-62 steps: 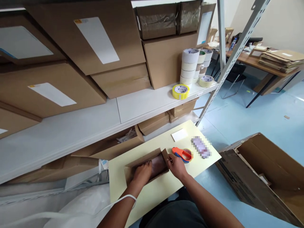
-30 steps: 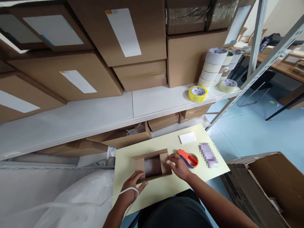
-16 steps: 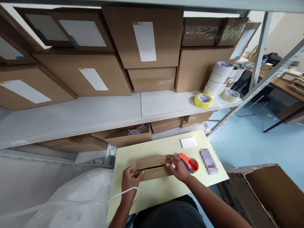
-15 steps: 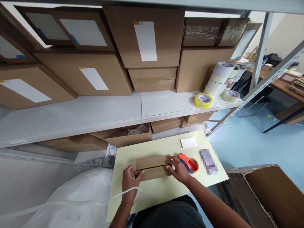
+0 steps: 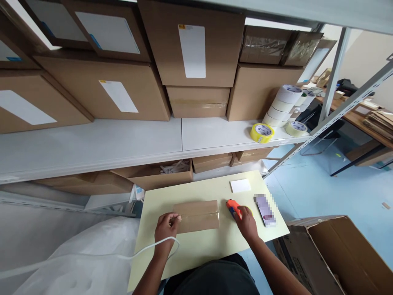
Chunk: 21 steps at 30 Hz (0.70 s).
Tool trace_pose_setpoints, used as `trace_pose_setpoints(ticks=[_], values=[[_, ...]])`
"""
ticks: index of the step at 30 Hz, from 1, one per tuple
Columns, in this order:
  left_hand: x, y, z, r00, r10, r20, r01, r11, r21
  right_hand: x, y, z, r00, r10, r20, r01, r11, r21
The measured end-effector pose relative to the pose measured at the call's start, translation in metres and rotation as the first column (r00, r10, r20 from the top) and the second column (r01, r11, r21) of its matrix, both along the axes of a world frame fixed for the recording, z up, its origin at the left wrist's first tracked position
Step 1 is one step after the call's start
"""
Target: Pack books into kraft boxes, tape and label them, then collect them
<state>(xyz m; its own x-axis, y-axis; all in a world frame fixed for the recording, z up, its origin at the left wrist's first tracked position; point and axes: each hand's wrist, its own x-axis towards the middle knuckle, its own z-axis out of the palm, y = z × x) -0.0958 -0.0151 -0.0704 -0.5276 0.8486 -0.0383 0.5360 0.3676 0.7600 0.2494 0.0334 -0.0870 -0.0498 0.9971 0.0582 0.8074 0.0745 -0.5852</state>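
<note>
A small flat brown cardboard box (image 5: 198,217) lies on the pale yellow table (image 5: 190,256), its top flaps meeting along a narrow seam. My left hand (image 5: 166,230) grips the box's left end, thumb on top and fingers curled at the edge. To the right of the box, my right hand (image 5: 246,223) is closed around the orange tape dispenser (image 5: 233,206), which also shows a little blue and a yellow rim. The hand covers much of the dispenser. A white cable (image 5: 153,245) passes over my left wrist.
A white card (image 5: 240,185) and a blurred purple packet (image 5: 265,209) lie on the table's right side. Behind stands a shelf (image 5: 138,135) with large boxes and tape rolls (image 5: 262,133). An open carton (image 5: 346,250) stands at the lower right, white wrapping (image 5: 92,254) at the left.
My right hand has left the box's right end and moved right onto the tape dispenser. The dark gap between the flaps has closed. My left hand stays at the left end.
</note>
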Motion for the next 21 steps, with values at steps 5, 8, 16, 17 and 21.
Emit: trace_pose_setpoints(ticks=[5, 8, 16, 17, 21], values=[[0.003, 0.001, 0.001, 0.998, 0.053, 0.03, -0.053, 0.999, -0.01, 0.024, 0.002, -0.033, 0.949, 0.11, 0.294, -0.046, 0.976, -0.215], [0.002, -0.002, -0.004, 0.996, 0.049, 0.074, -0.048, 0.999, -0.017, 0.013, 0.007, -0.033, 0.931, 0.11, 0.349, -0.027, 0.972, -0.235], [0.022, -0.014, -0.019, 0.989, 0.059, 0.138, -0.066, 0.997, 0.045, 0.01, 0.017, 0.073, 0.958, 0.27, -0.095, -0.267, 0.963, 0.037], [0.025, -0.014, -0.019, 0.987, 0.058, 0.15, -0.067, 0.996, 0.055, 0.007, 0.02, 0.089, 0.932, 0.329, -0.152, -0.329, 0.944, 0.024], [0.034, -0.014, -0.012, 0.98, 0.021, 0.2, -0.039, 0.995, 0.087, -0.02, 0.038, 0.127, 0.828, 0.467, -0.309, -0.509, 0.858, -0.069]])
